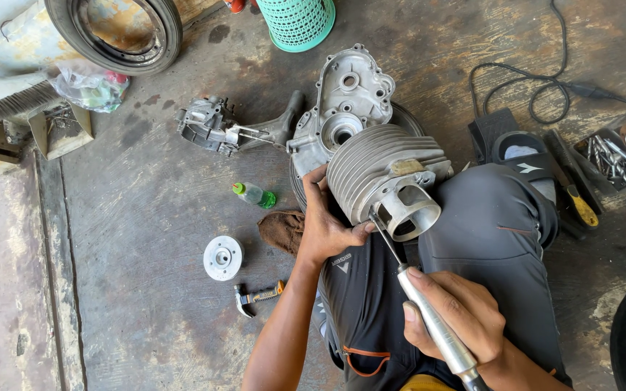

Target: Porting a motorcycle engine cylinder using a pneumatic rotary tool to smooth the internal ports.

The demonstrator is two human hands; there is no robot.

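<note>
My left hand (324, 221) grips a grey finned engine cylinder (382, 170) resting on my lap, fingers wrapped around its left side near the open skirt (409, 211). A slim silver rotary tool (436, 329) is held in my right hand (458, 311), and its thin shaft points up-left with the tip touching the rim of the cylinder's skirt. I sit on the floor in dark grey trousers (494, 239).
An aluminium engine case (345, 101) and a smaller engine part (208, 124) lie ahead on the concrete. Nearby are a small green-capped bottle (253, 194), brown rag (282, 229), white disc (222, 257), hammer (256, 295), tyre (114, 32), green basket (297, 22), black cable (537, 87), tray of bits (617, 156).
</note>
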